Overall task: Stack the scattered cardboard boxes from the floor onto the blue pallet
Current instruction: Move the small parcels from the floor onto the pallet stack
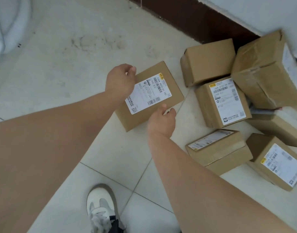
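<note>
Flat rectangular cardboard box [144, 118], matte brown, crisp edges, gripped from two sides. Mid-frame over the floor, just left of the heap; resting on the tiles or lifted, cannot tell. Glossy white shipping label [150, 93] across its top face, with barcodes and printed text.

Left hand [120, 79] curled over the far-left edge, fingers hooked round the rim. Right hand [161, 121] pinching the near-right edge, thumb on top, fingers curled underneath.

Heap on the right by the wall:
- plain box [208, 62], smooth brown faces, rounded-looking corners
- labelled box [223, 102], squarish, white sticker up, touching the plain one
- big taped box [262, 73], wrinkled clear tape, tilted against the wall
- low flat box [218, 150], tilted, label along its upper face
- corner box [277, 162], sticker up, near the frame's right edge

Floor tiles [127, 165] pale and smooth, thin dark grout lines, dusty and scuffed farther off. Dark brown skirting [194, 19] under a pale wall. White sneaker [100, 204] at the bottom edge, grey panels, tan rim, laced.
</note>
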A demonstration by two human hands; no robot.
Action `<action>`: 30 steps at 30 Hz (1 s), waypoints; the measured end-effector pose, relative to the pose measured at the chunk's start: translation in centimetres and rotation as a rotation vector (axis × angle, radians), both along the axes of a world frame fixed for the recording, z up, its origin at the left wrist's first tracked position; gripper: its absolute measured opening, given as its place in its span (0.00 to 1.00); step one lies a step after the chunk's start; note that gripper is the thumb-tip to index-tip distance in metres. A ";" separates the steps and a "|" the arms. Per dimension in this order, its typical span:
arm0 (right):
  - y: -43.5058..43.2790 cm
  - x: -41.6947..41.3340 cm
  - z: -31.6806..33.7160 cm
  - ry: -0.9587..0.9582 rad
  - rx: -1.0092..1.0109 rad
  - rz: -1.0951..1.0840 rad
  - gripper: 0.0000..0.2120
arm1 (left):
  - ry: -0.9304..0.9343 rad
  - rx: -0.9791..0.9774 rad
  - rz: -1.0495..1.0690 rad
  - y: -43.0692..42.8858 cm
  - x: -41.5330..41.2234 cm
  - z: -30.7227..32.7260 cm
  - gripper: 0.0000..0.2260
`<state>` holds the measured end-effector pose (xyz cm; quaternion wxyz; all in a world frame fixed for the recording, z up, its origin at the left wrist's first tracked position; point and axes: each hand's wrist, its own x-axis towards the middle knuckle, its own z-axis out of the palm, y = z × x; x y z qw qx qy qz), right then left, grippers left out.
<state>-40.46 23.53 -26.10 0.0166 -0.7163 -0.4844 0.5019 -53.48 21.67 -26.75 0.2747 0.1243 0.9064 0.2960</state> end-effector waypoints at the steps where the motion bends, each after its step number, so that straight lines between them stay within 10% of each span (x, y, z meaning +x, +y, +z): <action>1: 0.0 -0.1 -0.6 0.014 -0.007 -0.014 0.18 | -0.012 -0.031 -0.029 0.1 -0.1 -0.7 0.15; 12: 0.9 0.2 0.2 0.089 0.054 0.038 0.19 | -0.004 -0.120 -0.107 -2.1 1.8 0.2 0.15; 30: 12.4 10.1 26.3 0.261 0.216 0.101 0.17 | -0.041 0.217 0.134 5.6 13.7 26.3 0.16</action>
